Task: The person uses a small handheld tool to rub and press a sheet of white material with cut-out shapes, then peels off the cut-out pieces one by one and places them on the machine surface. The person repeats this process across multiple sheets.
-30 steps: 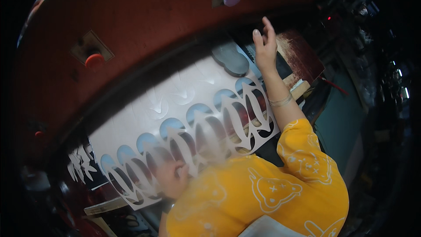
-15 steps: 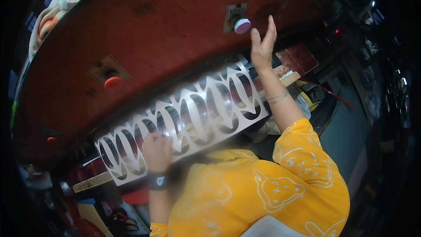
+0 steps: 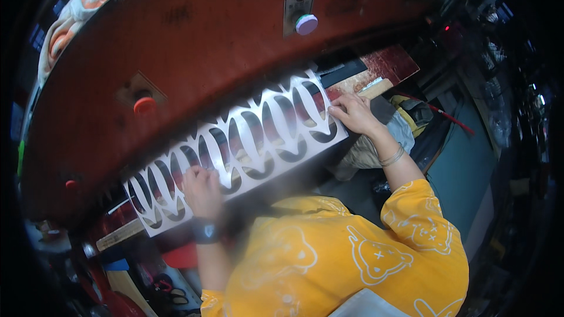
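Observation:
A long white sheet point(image 3: 311, 145) with rows of curved cut-outs lies slantwise in front of me, its far side under the red machine's edge. My left hand point(image 3: 201, 192) is closed, its bent fingers on the sheet left of the middle; a dark band circles the wrist. Over at the right end of the sheet, my right hand point(image 3: 354, 114) pinches the edge with thumb and fingers. The undersides of both grips are hidden. Dark and reddish surfaces show through the cut-outs.
The red machine front point(image 3: 223, 35) spans the far side, carrying a lilac knob point(image 3: 306, 24) and a red-orange knob point(image 3: 144, 105). A wooden strip point(image 3: 123, 235) sticks out at left. Cloths point(image 3: 376, 141) lie below my right hand. A striped towel point(image 3: 64, 35) hangs at upper left.
My right hand has come down from beside the lilac knob onto the sheet's right edge, closing there. My left hand stays on the sheet. The whole view has shifted slightly.

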`<state>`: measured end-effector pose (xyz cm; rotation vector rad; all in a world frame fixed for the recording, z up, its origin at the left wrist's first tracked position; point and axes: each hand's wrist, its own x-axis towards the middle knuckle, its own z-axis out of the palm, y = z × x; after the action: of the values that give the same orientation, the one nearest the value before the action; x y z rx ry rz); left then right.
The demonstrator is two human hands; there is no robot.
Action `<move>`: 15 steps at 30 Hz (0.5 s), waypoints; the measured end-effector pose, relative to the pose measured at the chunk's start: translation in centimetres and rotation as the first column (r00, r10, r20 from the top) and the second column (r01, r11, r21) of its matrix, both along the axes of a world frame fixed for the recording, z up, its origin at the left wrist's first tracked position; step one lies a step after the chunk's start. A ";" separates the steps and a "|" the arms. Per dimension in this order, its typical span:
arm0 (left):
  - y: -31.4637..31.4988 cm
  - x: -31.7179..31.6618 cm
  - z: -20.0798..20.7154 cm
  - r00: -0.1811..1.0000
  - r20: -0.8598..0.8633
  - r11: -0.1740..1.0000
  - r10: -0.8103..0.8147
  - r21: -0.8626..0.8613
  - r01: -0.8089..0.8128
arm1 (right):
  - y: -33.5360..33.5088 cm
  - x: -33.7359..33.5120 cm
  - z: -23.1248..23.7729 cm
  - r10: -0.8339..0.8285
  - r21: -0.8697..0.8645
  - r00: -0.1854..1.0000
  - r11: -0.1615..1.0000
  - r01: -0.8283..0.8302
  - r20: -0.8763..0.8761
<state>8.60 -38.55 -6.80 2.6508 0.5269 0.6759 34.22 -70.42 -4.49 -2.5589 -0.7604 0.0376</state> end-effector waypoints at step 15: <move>0.3 0.2 2.4 0.994 0.057 0.994 -0.090 -0.054 0.093 | 5.0 4.7 5.1 -0.165 0.029 0.966 0.984 0.174 -0.200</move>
<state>8.76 -38.21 -4.38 2.5781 0.4013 0.6932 38.87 -65.40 0.63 -2.5198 -0.4605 0.2133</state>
